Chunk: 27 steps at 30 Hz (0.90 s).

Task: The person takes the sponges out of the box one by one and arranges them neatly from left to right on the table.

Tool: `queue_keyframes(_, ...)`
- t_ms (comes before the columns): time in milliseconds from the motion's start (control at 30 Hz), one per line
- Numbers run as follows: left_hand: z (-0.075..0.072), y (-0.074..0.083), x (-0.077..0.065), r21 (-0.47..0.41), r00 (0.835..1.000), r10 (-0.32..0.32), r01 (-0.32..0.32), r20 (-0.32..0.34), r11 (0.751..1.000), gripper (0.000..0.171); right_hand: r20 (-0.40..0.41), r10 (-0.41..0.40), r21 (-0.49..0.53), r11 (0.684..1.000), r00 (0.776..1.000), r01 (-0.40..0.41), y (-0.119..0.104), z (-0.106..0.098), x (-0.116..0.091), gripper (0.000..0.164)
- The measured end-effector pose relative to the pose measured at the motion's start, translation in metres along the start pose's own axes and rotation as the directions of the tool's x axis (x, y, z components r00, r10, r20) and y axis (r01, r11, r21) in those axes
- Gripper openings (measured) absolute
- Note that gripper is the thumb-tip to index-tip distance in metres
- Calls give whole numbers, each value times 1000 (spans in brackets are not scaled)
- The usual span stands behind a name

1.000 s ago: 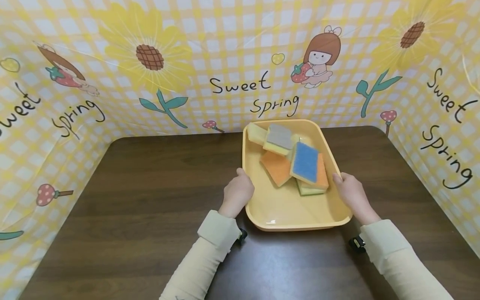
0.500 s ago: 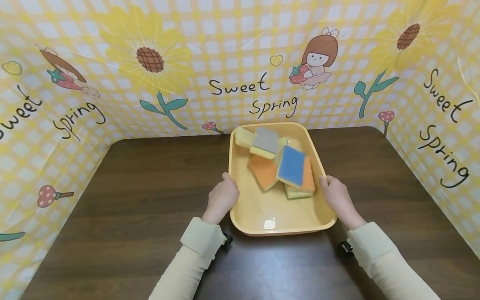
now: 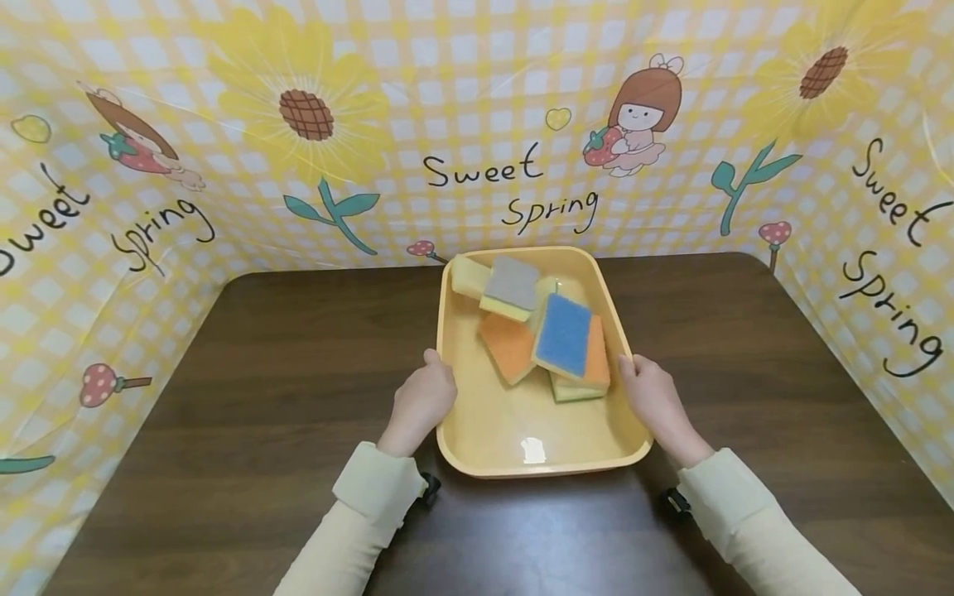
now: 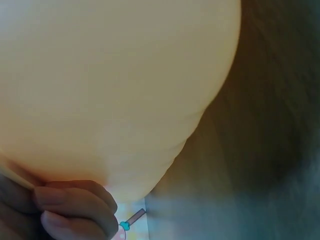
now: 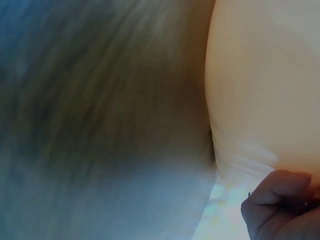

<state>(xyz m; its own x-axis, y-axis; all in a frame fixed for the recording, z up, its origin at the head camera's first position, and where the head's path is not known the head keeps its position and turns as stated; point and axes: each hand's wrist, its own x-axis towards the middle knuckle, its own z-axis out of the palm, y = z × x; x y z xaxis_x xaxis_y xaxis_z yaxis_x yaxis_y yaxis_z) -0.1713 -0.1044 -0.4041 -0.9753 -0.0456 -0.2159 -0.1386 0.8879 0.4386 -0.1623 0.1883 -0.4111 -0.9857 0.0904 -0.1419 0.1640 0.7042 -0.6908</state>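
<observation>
A yellow plastic tray (image 3: 492, 439) with raised walls is held between both hands. My left hand (image 3: 423, 399) grips its left rim, and my right hand (image 3: 657, 404) grips the right rim; in the wrist views the fingers curl under the edge. Several sponges lie in the tray's far part: a blue-topped sponge (image 3: 564, 335) rests over an orange one (image 3: 598, 352), a grey-topped sponge (image 3: 512, 281) leans by a pale yellow one (image 3: 469, 276), and another orange sponge (image 3: 507, 346) lies left of the blue. A green-edged sponge (image 3: 577, 391) shows partly beneath the pile.
The tray is over a dark wooden table (image 3: 298, 372), near its back edge. A yellow checked cloth (image 3: 477, 99) with printed flowers and lettering stands behind the table and along both sides.
Both hands have moved the tray left and a little toward the person, with the sponges riding along in the same arrangement. The grip on both rims has stayed the same.
</observation>
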Motion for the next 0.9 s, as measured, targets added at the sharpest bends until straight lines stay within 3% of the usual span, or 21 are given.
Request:
queue_keyframes(200, -2, -6, -2, 20, 1000, 29, -29, -10, 999, 28, -21, -4, -2, 1000, 1000, 4, -4, 5, -2, 41)
queue_keyframes(567, -9, -16, -1, 34, 999, -27, 26, 27, 999, 30, -12, -5, -7, 1000, 1000, 5, -13, 13, -6, 39)
queue_keyframes(900, -14, -21, -6, 9, 999, -30, 30, 40, 1000, 37, -9, -8, -33, 999, 1000, 8, -17, 17, -8, 40)
